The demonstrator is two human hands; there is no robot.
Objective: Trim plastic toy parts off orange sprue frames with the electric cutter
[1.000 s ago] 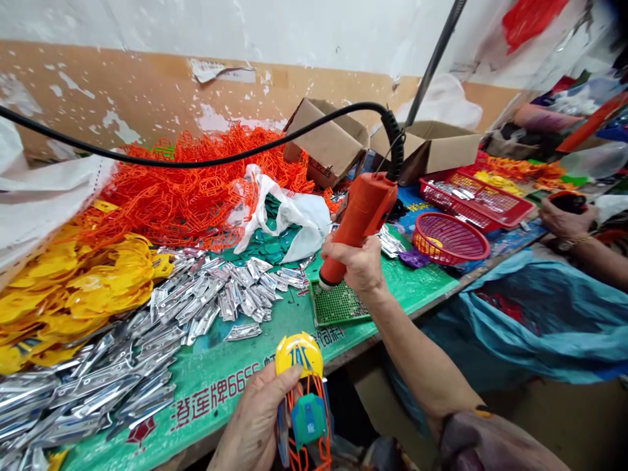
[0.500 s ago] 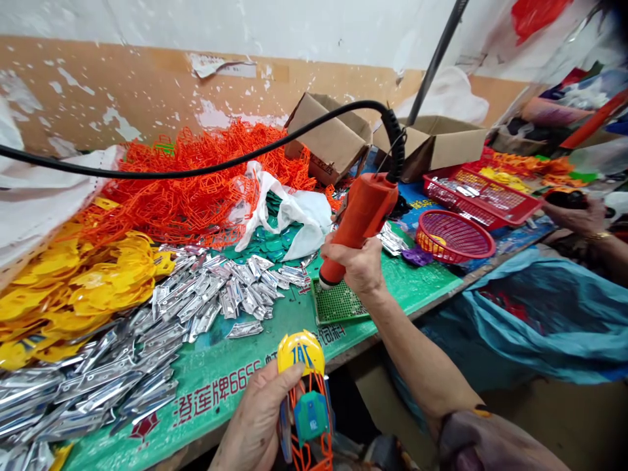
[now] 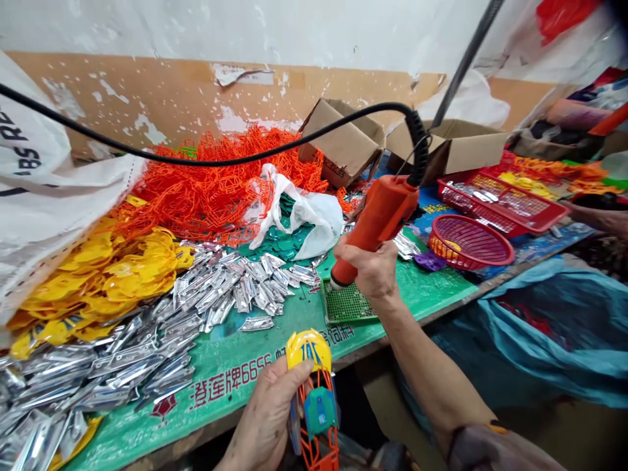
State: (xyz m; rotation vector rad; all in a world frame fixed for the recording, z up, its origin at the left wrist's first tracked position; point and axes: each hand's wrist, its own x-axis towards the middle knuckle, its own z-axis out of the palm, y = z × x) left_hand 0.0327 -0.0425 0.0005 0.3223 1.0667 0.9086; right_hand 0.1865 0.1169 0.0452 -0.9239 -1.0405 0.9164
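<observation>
My left hand (image 3: 269, 409) is closed around a partly built plastic toy (image 3: 321, 411), low at the table's front edge. The toy has a yellow end piece under my thumb, an orange open frame and a green block in its middle. My right hand (image 3: 373, 265) grips a red-orange electric screwdriver (image 3: 377, 216), tilted with its nose down and to the left. A black cable (image 3: 275, 154) leaves its upper end. The nose is over a small green mesh basket (image 3: 350, 320); whether they touch I cannot tell.
Silver parts (image 3: 161, 340), yellow pieces (image 3: 112, 275) and orange frames (image 3: 210, 190) lie heaped at left. Green pieces (image 3: 282, 242) sit by a white bag (image 3: 321, 219). Red baskets (image 3: 471, 243), cardboard boxes (image 3: 343, 137) and a blue bag (image 3: 554, 327) are right. Another person's hand (image 3: 598, 212) shows at far right.
The whole view has shifted, so the scene sits further right in the picture. Both hands keep their holds on the toy and the screwdriver.
</observation>
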